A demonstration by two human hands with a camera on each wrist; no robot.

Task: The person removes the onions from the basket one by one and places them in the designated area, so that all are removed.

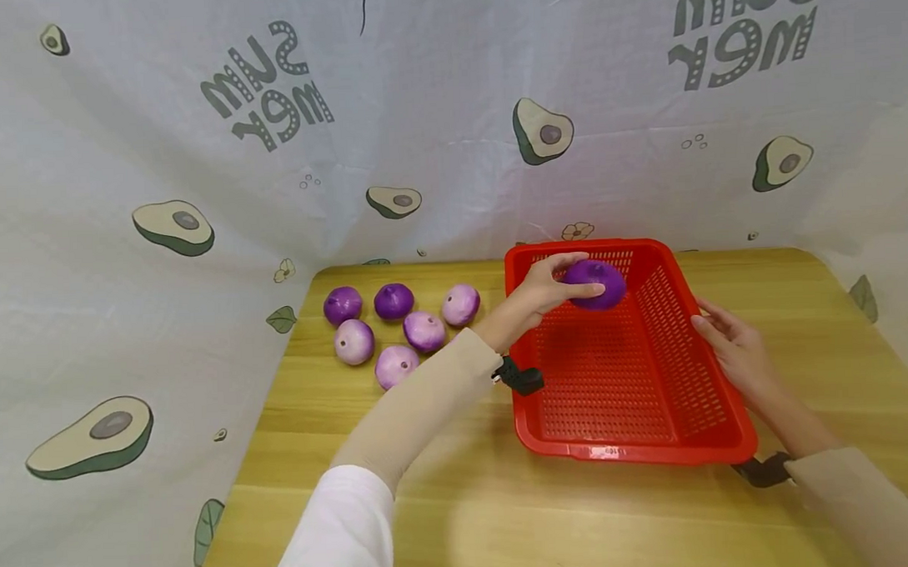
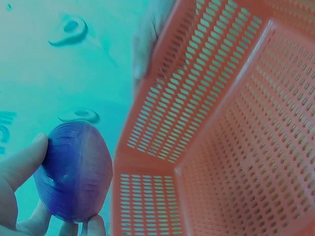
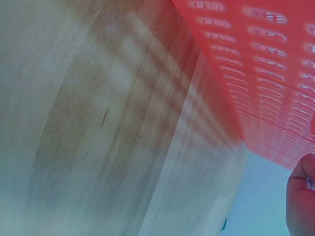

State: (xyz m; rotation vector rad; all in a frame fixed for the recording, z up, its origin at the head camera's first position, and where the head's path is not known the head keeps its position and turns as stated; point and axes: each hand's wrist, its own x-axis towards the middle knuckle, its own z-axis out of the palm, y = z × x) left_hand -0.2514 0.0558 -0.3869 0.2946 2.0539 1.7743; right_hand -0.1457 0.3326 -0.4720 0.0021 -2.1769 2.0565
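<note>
My left hand (image 1: 544, 293) holds a purple onion (image 1: 595, 284) between thumb and fingers above the far part of a red plastic basket (image 1: 596, 379). In the left wrist view, the onion (image 2: 74, 172) appears beside the basket's perforated wall (image 2: 192, 73), with fingers around one end. At the basket's right rim is my right hand (image 1: 737, 349), its thumb over the edge and its fingers along the outside. The right wrist view catches only part of that hand (image 3: 301, 196), next to the slotted wall (image 3: 266, 64).
Several more onions (image 1: 424, 331) lie on the wooden table (image 1: 461, 500) left of the basket, some dark purple, others with pale bases turned up. The left forearm partly covers this group. A white cloth (image 1: 432, 84) printed with avocados hangs behind the table.
</note>
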